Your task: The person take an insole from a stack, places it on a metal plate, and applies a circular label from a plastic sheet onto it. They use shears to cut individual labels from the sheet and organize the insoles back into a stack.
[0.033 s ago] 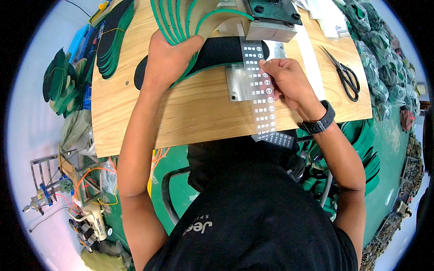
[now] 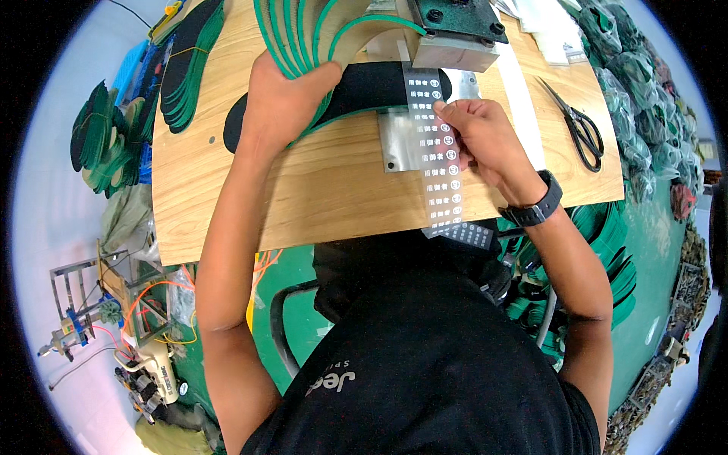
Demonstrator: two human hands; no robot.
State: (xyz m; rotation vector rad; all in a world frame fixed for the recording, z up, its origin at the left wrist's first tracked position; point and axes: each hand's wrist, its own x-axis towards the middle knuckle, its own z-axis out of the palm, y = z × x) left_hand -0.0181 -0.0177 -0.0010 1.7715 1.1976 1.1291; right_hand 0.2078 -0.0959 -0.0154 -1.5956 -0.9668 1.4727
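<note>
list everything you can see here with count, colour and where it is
black insole: one, black with green edge, on the table under the press
label strip: one, clear with white marks, running down the table's middle
metal plate: one, silver, under the strip
press block: one, grey and black, top centre
fanned insoles: several, tan with green edges, top centre
stacked insoles: one pile, dark green, table's left corner
scissors: one, black, table's right side
wooden table: one, light brown
wristwatch: one, black, right wrist
left hand: pressing on the black insole
right hand: fingers on the label strip
</note>
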